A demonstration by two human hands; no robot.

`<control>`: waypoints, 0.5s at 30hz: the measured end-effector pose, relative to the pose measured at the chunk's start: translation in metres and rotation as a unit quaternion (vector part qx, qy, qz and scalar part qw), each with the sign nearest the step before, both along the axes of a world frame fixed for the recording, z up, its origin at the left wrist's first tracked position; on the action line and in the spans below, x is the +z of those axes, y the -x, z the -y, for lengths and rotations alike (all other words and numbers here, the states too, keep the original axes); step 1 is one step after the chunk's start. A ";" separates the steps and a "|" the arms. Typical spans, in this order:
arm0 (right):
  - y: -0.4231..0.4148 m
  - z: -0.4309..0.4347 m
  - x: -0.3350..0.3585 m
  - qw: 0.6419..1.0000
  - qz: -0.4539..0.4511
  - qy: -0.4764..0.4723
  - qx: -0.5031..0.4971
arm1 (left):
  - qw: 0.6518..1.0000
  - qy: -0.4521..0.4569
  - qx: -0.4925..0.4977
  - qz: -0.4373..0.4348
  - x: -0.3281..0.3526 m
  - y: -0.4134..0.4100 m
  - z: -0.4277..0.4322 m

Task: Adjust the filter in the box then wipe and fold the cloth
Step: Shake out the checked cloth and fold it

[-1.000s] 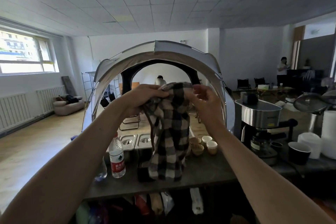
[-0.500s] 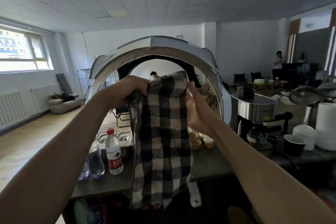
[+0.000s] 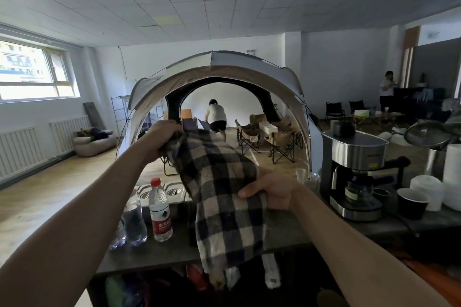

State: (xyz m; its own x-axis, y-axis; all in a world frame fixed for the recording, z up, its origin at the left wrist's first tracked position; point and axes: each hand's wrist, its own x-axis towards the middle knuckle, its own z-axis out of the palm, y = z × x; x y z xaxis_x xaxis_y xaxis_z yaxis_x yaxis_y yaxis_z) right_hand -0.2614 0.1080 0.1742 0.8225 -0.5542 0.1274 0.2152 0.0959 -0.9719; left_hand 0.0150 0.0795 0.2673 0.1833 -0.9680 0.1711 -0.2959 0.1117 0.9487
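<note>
Dark stone-grey counter (image 3: 294,233) runs across the front of a wide room with a tiled ceiling. Behind it stands one domed tent (image 3: 249,67), and there are two people farther back: a stooping person (image 3: 216,117) inside the tent and a standing person (image 3: 386,87) at the far right. One cloth (image 3: 224,194), a fuzzy weave checked in black, grey and cream, hangs in the air over the counter, its lower end dropping past the front edge. The left hand (image 3: 162,137) grips the top corner, fingers curled tight round bunched fabric. The right hand (image 3: 273,190) pinches the cloth's side edge lower down, thumb on the front and fingers hidden behind. Three plastic bottles stand at left: one red-capped bottle (image 3: 160,209), whose red label has white Chinese characters too blurred to read, and two clear bottles (image 3: 133,219) beside it. At right sit one steel coffee machine (image 3: 356,157), its small brand mark illegible, and one dark paper cup (image 3: 411,203).
</note>
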 end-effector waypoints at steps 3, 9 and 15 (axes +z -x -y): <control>0.003 0.007 0.015 0.999 0.005 -0.002 -0.048 | 0.986 -0.038 -0.060 0.153 -0.021 -0.011 0.003; -0.002 0.009 0.039 0.994 0.073 -0.020 -0.083 | 0.974 -0.015 -0.187 0.129 -0.041 0.020 -0.037; -0.003 0.013 0.058 0.984 0.115 -0.049 -0.129 | 0.938 0.048 -0.314 -0.140 -0.047 0.046 -0.049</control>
State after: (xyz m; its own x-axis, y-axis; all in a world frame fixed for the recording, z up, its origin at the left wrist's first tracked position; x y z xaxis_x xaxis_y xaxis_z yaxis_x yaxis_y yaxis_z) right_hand -0.2580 0.0953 0.2321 0.6081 -0.7601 0.2289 0.4569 0.0994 -0.8840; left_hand -0.0308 0.1289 0.2208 -0.3672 -0.8827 0.2932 0.1159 0.2694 0.9560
